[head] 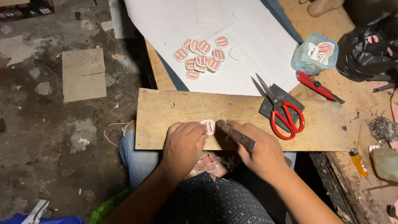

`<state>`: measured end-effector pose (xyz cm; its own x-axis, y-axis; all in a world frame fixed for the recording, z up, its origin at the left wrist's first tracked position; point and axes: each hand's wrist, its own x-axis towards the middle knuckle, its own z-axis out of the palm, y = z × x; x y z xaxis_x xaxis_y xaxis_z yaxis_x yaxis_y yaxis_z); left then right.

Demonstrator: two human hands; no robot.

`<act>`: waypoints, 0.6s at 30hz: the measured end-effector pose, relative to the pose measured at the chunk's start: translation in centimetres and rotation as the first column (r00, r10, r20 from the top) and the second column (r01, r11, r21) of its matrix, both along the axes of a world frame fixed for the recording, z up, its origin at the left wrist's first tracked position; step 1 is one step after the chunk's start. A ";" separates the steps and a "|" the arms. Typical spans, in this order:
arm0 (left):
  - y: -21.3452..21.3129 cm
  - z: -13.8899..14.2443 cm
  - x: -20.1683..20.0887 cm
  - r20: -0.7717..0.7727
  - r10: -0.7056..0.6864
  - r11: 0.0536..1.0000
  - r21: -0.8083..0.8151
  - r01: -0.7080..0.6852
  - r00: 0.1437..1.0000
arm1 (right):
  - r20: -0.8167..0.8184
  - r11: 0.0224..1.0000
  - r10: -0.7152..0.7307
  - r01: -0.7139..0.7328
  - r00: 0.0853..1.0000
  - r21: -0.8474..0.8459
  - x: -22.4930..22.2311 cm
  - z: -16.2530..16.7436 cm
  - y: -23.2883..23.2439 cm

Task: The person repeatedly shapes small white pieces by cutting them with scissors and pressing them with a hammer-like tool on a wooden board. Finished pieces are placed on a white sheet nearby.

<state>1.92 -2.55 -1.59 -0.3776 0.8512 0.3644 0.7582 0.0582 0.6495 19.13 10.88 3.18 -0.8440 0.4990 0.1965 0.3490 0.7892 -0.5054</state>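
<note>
Across the wooden surface [240, 112], left hand [182, 143] pinches a pink buckle [208, 126]; right hand [259, 151] beside it grasps a dark tool [236, 135], red scissors [284, 114] beyond.

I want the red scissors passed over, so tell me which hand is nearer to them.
The right hand is nearer: it holds a dark tool just below-left of the red scissors on the wooden board. The left hand lies farther left, pinching a white buckle.

Left hand [182, 143] pins pink-white buckle [208, 126] on wooden board [240, 110]; right hand [259, 151] grips dark tool [235, 135], possibly awl; red scissors [284, 112] nearby.
</note>
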 end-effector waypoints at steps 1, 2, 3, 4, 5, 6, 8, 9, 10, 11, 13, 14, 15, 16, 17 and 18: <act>0.0 0.1 0.0 0.022 -0.008 0.999 -0.038 0.009 1.000 | 0.012 0.998 -0.024 0.024 1.000 0.053 0.2 -0.1 0.4; 0.1 0.2 0.0 0.029 0.002 0.999 -0.046 0.000 1.000 | 0.023 0.993 -0.048 0.046 0.999 0.107 0.3 -0.1 0.9; 0.2 0.3 0.0 0.035 0.011 0.999 -0.053 -0.009 0.999 | 0.031 0.985 -0.073 0.068 0.997 0.161 0.4 -0.2 1.4; 0.3 0.4 0.0 0.040 0.021 0.998 -0.062 -0.018 0.999 | 0.044 0.981 -0.082 0.073 0.996 0.179 0.5 -0.4 1.7; 0.3 0.5 0.0 0.022 0.017 1.000 -0.022 -0.017 1.000 | 0.058 0.977 -0.092 0.079 0.994 0.198 0.5 -0.7 2.0; 0.4 0.6 0.0 0.004 0.012 1.000 0.019 -0.012 1.000 | 0.070 0.972 -0.105 0.087 0.992 0.217 0.5 -0.9 2.2; 0.7 0.8 -0.2 0.016 -0.009 1.000 -0.006 0.009 1.000 | 0.003 0.975 -0.085 0.082 0.996 0.207 0.4 -1.6 2.4; 0.8 0.9 -0.4 0.050 -0.022 0.997 -0.076 0.026 0.999 | -0.029 0.977 -0.073 0.077 0.997 0.199 0.4 -2.0 2.4; 0.9 1.0 -0.5 0.083 -0.032 0.989 -0.144 0.044 0.996 | -0.040 0.974 -0.072 0.079 0.997 0.212 0.4 -2.3 2.4; 1.0 1.1 -0.6 0.091 -0.028 0.992 -0.122 0.039 0.995 | -0.051 0.971 -0.071 0.081 0.996 0.224 0.3 -2.6 2.5; 1.1 1.2 -0.8 0.108 -0.022 0.997 -0.077 0.030 0.994 | -0.060 0.968 -0.078 0.090 0.995 0.232 0.4 -3.0 2.5; 1.1 1.2 -0.8 0.164 -0.012 0.995 -0.100 0.028 0.986 | -0.061 0.968 -0.085 0.097 0.994 0.231 0.4 -3.1 2.5; 1.2 1.2 -0.8 0.219 -0.002 0.992 -0.122 0.029 0.976 | -0.060 0.968 -0.094 0.106 0.994 0.229 0.3 -3.2 2.6; 1.2 1.2 -0.8 0.274 0.009 0.989 -0.144 0.032 0.962 | -0.057 0.970 -0.094 0.104 0.994 0.220 0.2 -3.3 2.6; 1.3 1.1 -0.7 0.377 0.004 0.991 -0.124 0.047 0.926 | -0.056 0.972 -0.094 0.104 0.994 0.211 0.2 -3.2 2.6; 1.3 1.1 -0.6 0.476 -0.005 0.993 -0.102 0.061 0.879 | -0.054 0.974 -0.095 0.104 0.994 0.202 0.1 -3.1 2.6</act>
